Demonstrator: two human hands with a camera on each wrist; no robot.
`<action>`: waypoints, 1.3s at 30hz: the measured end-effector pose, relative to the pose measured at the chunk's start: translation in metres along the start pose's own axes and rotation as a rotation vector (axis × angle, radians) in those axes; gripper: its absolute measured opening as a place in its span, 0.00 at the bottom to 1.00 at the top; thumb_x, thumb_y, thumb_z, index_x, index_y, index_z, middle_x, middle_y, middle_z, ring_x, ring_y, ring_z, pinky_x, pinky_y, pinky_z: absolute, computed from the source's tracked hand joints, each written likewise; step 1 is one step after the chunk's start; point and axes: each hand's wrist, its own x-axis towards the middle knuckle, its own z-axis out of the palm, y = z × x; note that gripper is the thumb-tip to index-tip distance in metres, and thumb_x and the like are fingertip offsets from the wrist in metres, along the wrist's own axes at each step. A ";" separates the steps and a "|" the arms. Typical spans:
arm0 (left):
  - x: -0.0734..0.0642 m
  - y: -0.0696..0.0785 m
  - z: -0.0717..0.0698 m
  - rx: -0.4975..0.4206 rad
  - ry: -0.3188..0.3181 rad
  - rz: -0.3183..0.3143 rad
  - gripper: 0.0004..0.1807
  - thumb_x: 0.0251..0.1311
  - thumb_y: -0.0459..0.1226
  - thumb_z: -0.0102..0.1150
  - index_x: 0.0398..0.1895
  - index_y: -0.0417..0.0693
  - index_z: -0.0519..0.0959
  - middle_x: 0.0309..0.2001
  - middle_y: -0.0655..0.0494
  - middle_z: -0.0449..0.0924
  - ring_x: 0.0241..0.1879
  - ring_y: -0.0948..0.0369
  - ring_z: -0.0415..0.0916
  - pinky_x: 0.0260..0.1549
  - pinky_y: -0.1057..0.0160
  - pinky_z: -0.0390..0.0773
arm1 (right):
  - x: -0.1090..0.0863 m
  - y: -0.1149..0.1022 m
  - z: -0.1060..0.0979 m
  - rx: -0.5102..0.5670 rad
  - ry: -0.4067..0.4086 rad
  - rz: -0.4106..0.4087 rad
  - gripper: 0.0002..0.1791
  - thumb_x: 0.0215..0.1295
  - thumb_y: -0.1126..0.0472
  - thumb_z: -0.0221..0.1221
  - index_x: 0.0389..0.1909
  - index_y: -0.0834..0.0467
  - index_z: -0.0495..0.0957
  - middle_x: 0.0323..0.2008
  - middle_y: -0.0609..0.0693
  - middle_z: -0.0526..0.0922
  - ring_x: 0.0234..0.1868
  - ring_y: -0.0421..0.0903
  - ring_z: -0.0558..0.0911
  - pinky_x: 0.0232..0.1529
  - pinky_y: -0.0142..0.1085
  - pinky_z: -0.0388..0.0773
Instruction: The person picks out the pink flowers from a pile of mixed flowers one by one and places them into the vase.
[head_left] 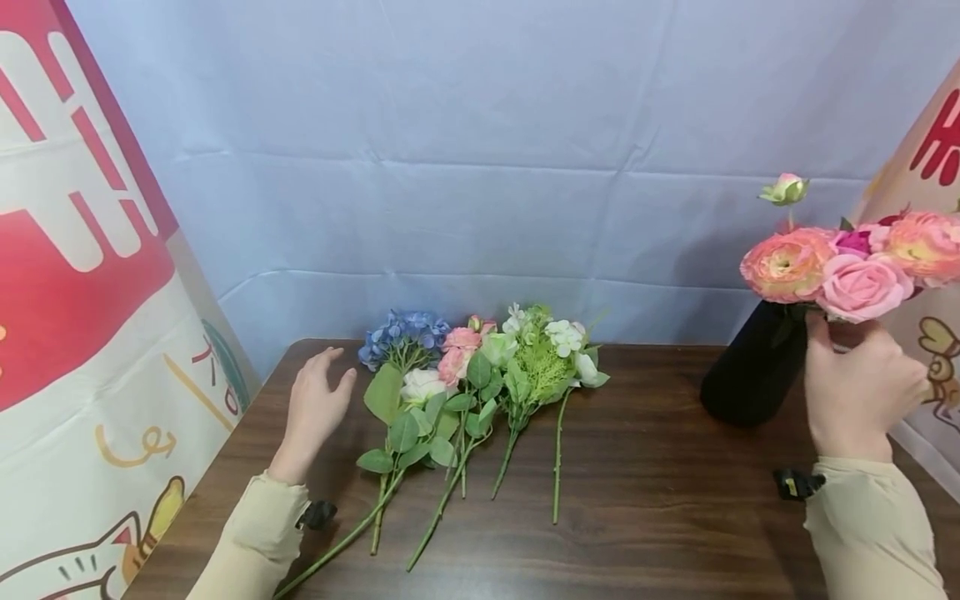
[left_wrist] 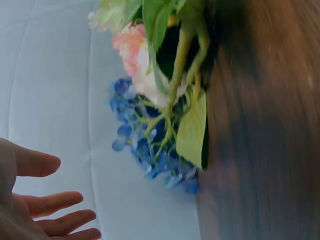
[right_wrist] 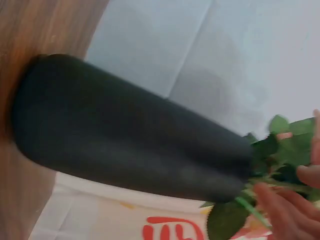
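At the right end of the table a black vase (head_left: 752, 364) stands, holding a bunch of pink and orange flowers. My right hand (head_left: 862, 385) is at the vase's mouth, just under a pink rose (head_left: 864, 287), gripping its stem between thumb and fingers. The right wrist view shows the fingers (right_wrist: 285, 210) around green stems beside the rim of the vase. My left hand (head_left: 318, 408) is held over the table's left side, relaxed and holding nothing. Closest to it is a blue hydrangea (head_left: 405, 337), a short way off its thumb.
Several loose flowers lie mid-table: a white rose (head_left: 422, 386), pink flowers (head_left: 459, 354) and a green-and-white spray (head_left: 542, 367). Their stems point toward the near edge, one long stem (head_left: 341, 546) reaching the lower left. A pale blue cloth (head_left: 480, 167) hangs behind the table.
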 end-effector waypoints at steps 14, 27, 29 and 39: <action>0.011 0.036 0.034 -0.040 0.016 0.014 0.21 0.64 0.37 0.54 0.59 0.39 0.73 0.58 0.38 0.73 0.43 0.44 0.74 0.42 0.47 0.73 | -0.016 -0.017 -0.011 0.009 -0.352 -0.007 0.26 0.66 0.45 0.50 0.46 0.64 0.81 0.39 0.67 0.83 0.42 0.73 0.74 0.32 0.59 0.64; 0.016 0.070 0.064 -0.108 0.003 -0.007 0.12 0.61 0.35 0.57 0.46 0.40 0.81 0.43 0.43 0.81 0.43 0.49 0.75 0.42 0.51 0.75 | -0.037 -0.039 0.010 0.098 -0.402 -0.050 0.25 0.67 0.43 0.51 0.47 0.61 0.81 0.37 0.64 0.85 0.35 0.65 0.78 0.24 0.52 0.67; 0.016 0.073 0.067 -0.118 -0.004 -0.009 0.11 0.61 0.35 0.57 0.45 0.40 0.81 0.42 0.44 0.81 0.42 0.49 0.76 0.41 0.51 0.76 | -0.040 -0.043 0.013 0.104 -0.403 -0.061 0.25 0.67 0.43 0.51 0.46 0.61 0.82 0.36 0.63 0.85 0.32 0.63 0.78 0.22 0.50 0.67; 0.021 0.082 0.084 -0.126 -0.067 -0.040 0.08 0.61 0.36 0.57 0.38 0.42 0.83 0.38 0.47 0.83 0.36 0.52 0.78 0.34 0.55 0.77 | -0.053 -0.060 0.027 0.125 -0.433 -0.083 0.25 0.67 0.42 0.51 0.45 0.60 0.82 0.33 0.62 0.85 0.28 0.60 0.78 0.20 0.45 0.66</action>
